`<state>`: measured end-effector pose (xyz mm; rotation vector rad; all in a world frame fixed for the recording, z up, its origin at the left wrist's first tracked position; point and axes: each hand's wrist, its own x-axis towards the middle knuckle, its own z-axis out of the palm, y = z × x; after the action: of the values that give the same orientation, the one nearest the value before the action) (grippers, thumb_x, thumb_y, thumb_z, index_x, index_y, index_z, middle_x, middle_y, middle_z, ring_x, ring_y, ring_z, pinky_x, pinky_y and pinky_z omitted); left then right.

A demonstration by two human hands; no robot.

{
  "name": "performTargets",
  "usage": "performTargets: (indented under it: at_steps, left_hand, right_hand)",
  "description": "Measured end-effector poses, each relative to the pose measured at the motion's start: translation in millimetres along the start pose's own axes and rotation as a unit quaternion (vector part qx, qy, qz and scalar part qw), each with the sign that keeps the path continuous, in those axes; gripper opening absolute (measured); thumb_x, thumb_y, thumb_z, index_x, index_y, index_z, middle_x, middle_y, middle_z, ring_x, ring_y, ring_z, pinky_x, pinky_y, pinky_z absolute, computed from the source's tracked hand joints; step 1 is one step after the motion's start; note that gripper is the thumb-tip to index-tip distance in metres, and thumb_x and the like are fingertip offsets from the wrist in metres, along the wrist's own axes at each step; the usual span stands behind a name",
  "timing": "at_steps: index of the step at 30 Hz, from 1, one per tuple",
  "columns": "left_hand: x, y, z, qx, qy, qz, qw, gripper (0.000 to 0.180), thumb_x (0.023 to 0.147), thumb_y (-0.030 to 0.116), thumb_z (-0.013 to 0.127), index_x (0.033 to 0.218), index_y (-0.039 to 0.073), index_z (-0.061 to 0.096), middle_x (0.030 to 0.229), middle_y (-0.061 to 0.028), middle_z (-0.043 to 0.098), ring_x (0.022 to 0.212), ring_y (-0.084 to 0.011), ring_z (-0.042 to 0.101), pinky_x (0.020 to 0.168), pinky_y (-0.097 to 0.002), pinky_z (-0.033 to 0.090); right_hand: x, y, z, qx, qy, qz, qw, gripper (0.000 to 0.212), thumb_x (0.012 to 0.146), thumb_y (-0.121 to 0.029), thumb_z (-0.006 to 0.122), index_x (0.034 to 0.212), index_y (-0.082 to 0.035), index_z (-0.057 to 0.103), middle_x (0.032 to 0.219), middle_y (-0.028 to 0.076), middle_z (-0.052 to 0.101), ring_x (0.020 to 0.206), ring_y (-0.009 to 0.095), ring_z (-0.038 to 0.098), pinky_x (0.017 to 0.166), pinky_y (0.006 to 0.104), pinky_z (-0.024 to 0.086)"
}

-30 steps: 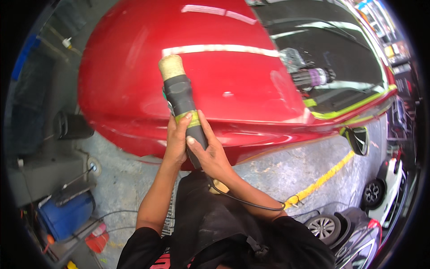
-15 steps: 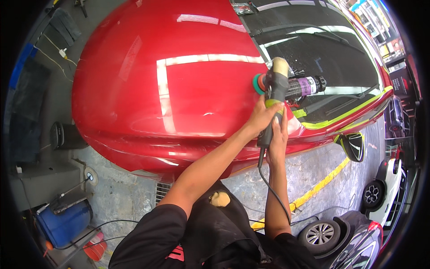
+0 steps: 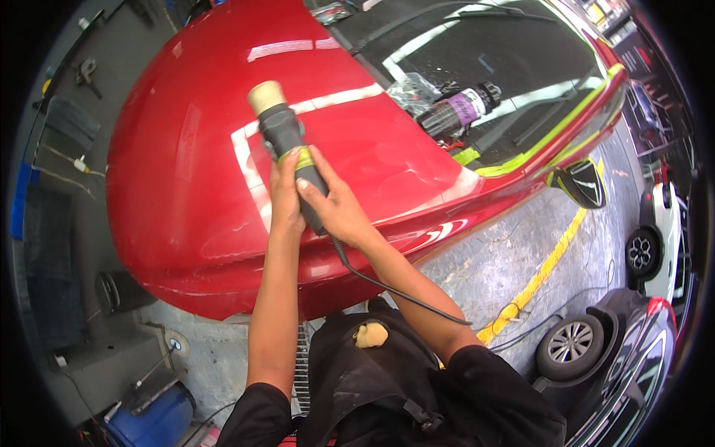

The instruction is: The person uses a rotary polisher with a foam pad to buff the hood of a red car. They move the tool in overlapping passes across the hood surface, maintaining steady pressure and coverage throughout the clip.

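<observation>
Over the middle of the red car hood (image 3: 179,179) is a handheld polisher (image 3: 280,128) with a black body, a pale tan head and a yellow-green band. Its pad is mostly hidden beneath the head, so whether it touches the paint I cannot tell. My left hand (image 3: 286,192) grips the handle from the left, close to the band. Wrapped round the handle's right side is my right hand (image 3: 339,205), fingers reaching toward the band. From the handle's near end a black cord (image 3: 395,298) runs over my right forearm.
A dark bottle with a purple label (image 3: 466,106) lies by the windshield (image 3: 536,112), beside crumpled clear plastic (image 3: 413,93). Yellow-green tape (image 3: 551,153) edges the glass. A side mirror (image 3: 585,184) juts out. Parked cars stand at right; a blue drum (image 3: 153,417) is lower left.
Both hands have carried the polisher left, from beside the bottle at the windshield's edge to the middle of the hood. The view has shifted and turned somewhat.
</observation>
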<state>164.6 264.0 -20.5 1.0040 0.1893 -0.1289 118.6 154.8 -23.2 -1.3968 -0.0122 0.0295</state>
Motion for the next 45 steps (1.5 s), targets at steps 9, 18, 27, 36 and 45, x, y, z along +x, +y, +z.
performTargets:
  at_steps: [9,18,27,36,45]
  left_hand:
    - [69.7,-64.6,139.2,0.066,-0.182,-0.080,0.978,0.043,0.100,0.037,0.072,0.127,0.006,0.062,0.100,-0.0036,0.065,0.085,-0.0130,0.065,0.072,-0.0301,0.055]
    - [9.7,-66.8,132.1,0.110,-0.209,-0.145,0.961,0.041,0.101,0.034,0.070,0.129,0.006,0.060,0.101,-0.0036,0.065,0.083,-0.0121,0.065,0.071,-0.0282,0.056]
    - [-89.7,-65.3,42.6,0.054,-0.036,-0.053,0.996,0.045,0.103,0.028,0.065,0.141,0.007,0.052,0.110,-0.0060,0.064,0.091,-0.0132,0.065,0.077,-0.0300,0.056]
    - [-125.3,-133.3,155.2,0.084,-0.190,-0.091,0.974,0.052,0.097,0.030,0.077,0.134,0.001,0.054,0.112,-0.0095,0.067,0.098,-0.0163,0.065,0.088,-0.0344,0.054]
    - [-145.3,-74.4,47.3,0.058,-0.119,-0.066,0.989,0.049,0.098,0.030,0.076,0.132,0.003,0.054,0.112,-0.0083,0.064,0.098,-0.0145,0.063,0.085,-0.0324,0.054]
  right_hand:
    - [17.3,-49.8,-109.6,0.018,0.213,0.031,0.976,0.078,0.107,-0.033,0.062,0.171,-0.010,0.024,0.104,0.017,0.070,0.063,0.016,0.063,0.045,0.0322,0.051]
    - [-43.8,-29.7,-90.6,0.031,0.276,-0.020,0.960,0.078,0.108,-0.033,0.063,0.172,-0.009,0.024,0.146,0.020,0.059,0.122,0.018,0.062,0.101,0.0324,0.052]
    - [-116.6,-29.2,-58.0,-0.043,0.028,0.006,0.999,0.080,0.107,-0.029,0.064,0.171,-0.003,0.022,0.164,0.027,0.045,0.151,0.031,0.046,0.121,0.0398,0.037]
    - [-189.9,-59.8,-139.2,-0.031,0.258,0.091,0.961,0.076,0.107,-0.030,0.061,0.172,-0.014,0.024,0.136,0.016,0.063,0.096,0.016,0.069,0.074,0.0302,0.060]
    - [-191.0,-26.0,-46.2,-0.101,0.155,0.057,0.981,0.075,0.109,-0.024,0.058,0.172,-0.006,0.021,0.165,0.020,0.041,0.144,0.025,0.047,0.118,0.0364,0.041]
